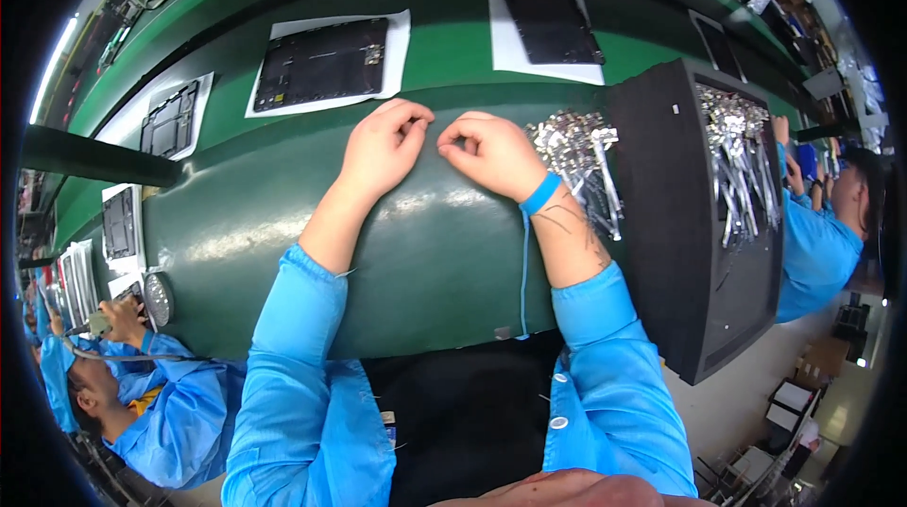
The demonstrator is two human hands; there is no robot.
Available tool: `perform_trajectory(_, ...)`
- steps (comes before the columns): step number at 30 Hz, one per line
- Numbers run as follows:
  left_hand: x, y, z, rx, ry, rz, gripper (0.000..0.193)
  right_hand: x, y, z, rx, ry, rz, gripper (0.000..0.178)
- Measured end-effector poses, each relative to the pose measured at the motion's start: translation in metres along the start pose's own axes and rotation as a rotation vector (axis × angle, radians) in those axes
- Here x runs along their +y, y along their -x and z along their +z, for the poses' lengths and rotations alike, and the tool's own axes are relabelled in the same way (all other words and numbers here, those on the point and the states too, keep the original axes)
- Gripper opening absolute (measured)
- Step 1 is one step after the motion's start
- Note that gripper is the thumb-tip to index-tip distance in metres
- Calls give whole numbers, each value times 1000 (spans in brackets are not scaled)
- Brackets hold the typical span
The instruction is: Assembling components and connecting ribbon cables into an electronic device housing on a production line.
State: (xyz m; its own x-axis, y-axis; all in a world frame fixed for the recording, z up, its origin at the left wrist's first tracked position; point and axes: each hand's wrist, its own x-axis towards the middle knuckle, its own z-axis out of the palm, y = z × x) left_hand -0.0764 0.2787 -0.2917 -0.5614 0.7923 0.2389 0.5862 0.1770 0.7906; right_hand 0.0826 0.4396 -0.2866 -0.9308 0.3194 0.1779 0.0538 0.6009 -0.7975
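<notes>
Over the green tabletop (425,280), my left hand (383,146) and my right hand (496,153) face each other a small gap apart. Both have thumb and fingers curled into a pinch. Whatever lies between the fingertips, if anything, is too small or hidden to make out. A blue wrist strap (540,194) circles my right wrist, and its cord (524,271) hangs to the table's near edge. Beside that wrist lies a pile of silvery, flat strip-like parts (574,150). Beyond my left hand, a flat black electronics panel (321,65) rests on a white sheet (398,49).
On the right stands a black open box (657,214), holding more silvery strips (742,148). Another black panel (548,20) lies at the back; further panels line the belt at left. Co-workers in blue sit at left (179,422) and right (817,242).
</notes>
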Motion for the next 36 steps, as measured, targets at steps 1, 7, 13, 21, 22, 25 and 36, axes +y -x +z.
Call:
perform_trajectory(1,-1,0,-1,-3,-22,12,14,-2,-1,0,1,-10,-8,12)
perform_trajectory(7,3,-2,4,-10,-19,-28,13,-5,1,-8,-35,-17,72,13)
perform_trajectory(13,4,-4,7,11,-18,-22,12,-3,-1,-12,-45,-4,72,13)
perform_trajectory(21,0,-4,10,21,-38,2,12,2,2,-11,-41,-15,74,13)
perform_trajectory(22,-1,-3,9,18,-19,-9,12,3,2,-8,-19,-15,27,13)
perform_trajectory(25,1,-2,8,21,-37,3,12,8,1,-5,15,-18,-33,13)
perform_trajectory(36,-3,-2,5,-1,-49,14,17,6,0,-2,-26,31,65,13)
